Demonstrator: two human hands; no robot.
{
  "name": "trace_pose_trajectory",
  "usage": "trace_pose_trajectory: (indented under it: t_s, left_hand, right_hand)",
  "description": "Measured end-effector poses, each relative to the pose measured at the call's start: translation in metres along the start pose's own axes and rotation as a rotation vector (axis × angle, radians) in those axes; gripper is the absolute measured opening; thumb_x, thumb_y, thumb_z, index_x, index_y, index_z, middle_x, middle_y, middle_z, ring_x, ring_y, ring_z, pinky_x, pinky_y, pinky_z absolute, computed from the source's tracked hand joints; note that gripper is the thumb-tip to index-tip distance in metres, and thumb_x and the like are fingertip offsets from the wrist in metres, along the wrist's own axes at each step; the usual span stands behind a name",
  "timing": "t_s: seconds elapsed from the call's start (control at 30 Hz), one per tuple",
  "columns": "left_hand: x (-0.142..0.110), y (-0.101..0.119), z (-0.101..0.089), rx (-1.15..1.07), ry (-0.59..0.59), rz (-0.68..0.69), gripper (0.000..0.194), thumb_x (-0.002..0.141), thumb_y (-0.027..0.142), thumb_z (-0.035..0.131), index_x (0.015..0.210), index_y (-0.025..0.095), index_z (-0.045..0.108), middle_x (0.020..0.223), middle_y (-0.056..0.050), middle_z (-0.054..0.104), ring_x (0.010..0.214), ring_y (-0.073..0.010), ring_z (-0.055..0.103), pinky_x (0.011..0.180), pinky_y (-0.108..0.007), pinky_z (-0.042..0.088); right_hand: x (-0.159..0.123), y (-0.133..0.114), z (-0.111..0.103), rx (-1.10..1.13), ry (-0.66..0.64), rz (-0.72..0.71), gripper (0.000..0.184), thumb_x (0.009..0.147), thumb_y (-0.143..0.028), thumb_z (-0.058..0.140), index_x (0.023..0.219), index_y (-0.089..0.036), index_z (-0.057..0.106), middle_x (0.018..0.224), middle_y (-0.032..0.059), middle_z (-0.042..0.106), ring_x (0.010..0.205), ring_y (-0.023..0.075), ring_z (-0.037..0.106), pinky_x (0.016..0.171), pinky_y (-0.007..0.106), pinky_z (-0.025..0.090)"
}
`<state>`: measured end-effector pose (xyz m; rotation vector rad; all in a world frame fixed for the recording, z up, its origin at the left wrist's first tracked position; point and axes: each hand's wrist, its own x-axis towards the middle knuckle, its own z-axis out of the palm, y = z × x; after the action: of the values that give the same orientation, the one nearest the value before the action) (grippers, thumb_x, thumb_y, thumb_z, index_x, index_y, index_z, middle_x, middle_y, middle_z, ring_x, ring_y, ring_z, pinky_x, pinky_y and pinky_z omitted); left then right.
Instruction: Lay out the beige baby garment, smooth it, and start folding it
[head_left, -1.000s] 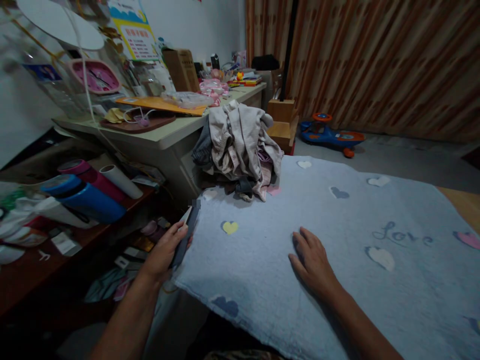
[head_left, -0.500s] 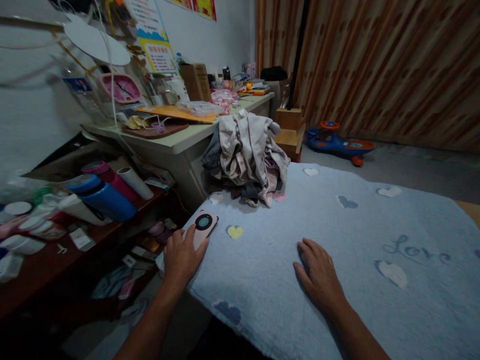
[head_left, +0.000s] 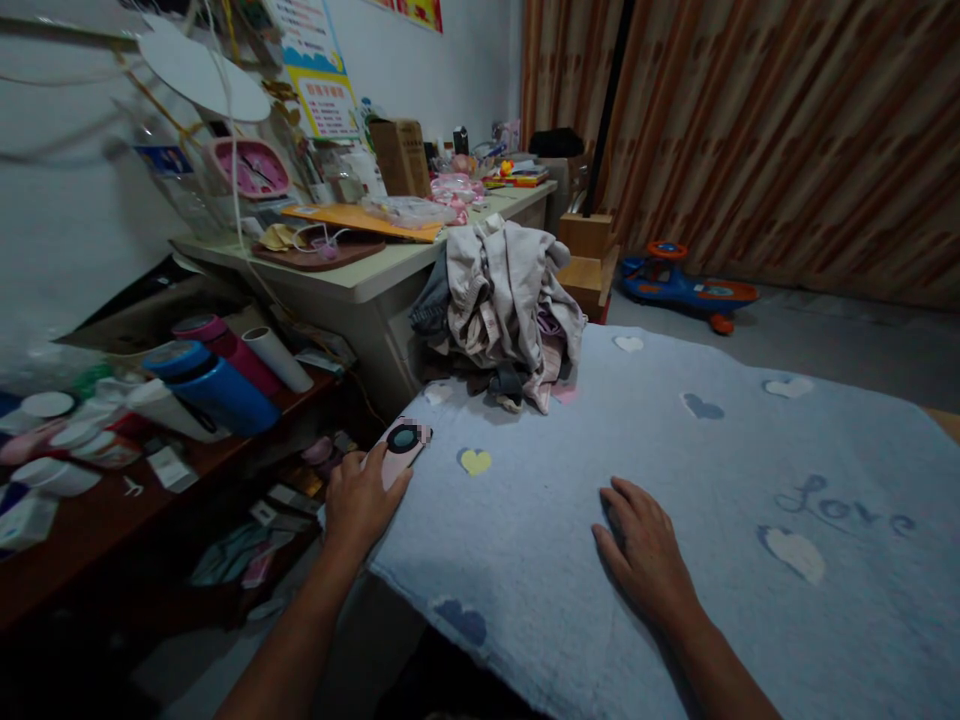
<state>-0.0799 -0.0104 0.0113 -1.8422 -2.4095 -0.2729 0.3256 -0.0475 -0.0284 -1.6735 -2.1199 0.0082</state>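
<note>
Spreading across the foreground, a pale blue heart-print blanket [head_left: 675, 540] lies flat, with a heap of rumpled clothes [head_left: 502, 320] at its far edge. The right hand [head_left: 645, 555] rests spread on the blanket. The left hand [head_left: 364, 510] curls around a pink smartphone [head_left: 400, 450], which seems to sit on the blanket's near corner.

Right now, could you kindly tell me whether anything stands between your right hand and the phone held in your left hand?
Nothing visible does: only the flat pale blue towel lies between your right hand and the pink smartphone held in your left hand.
</note>
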Motion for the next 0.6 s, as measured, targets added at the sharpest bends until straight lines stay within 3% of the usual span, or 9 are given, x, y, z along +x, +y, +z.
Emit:
trace_pose_trajectory:
  t_s: [0.3,0.6]
  left_hand:
    - [0.0024,-0.0032,-0.0039,0.008,-0.100,-0.029,0.063,0.091,0.057,0.044,0.141,0.020,0.048,0.117,-0.016,0.053,0.106,-0.0340,0.061,0.088,-0.044,0.048]
    - [-0.0002,0.0047,-0.0084,0.051,-0.073,-0.007,0.060,0.091,0.056,0.044,0.139,0.020,0.049,0.117,-0.015,0.054,0.107,-0.0327,0.060,0.087,-0.043,0.049]
  right_hand:
    - [0.0000,-0.0003,-0.0010,0.004,0.007,-0.010,0.041,0.091,-0.035,0.051,0.127,-0.017,0.058,0.137,0.0150,0.054,0.128,0.0293,0.048,0.106,0.049,0.042]
    - [-0.0004,0.0004,0.0003,-0.009,0.004,-0.015,0.040,0.092,-0.035,0.051,0.127,-0.017,0.057,0.137,0.0155,0.054,0.128,0.0305,0.048,0.106,0.051,0.042]
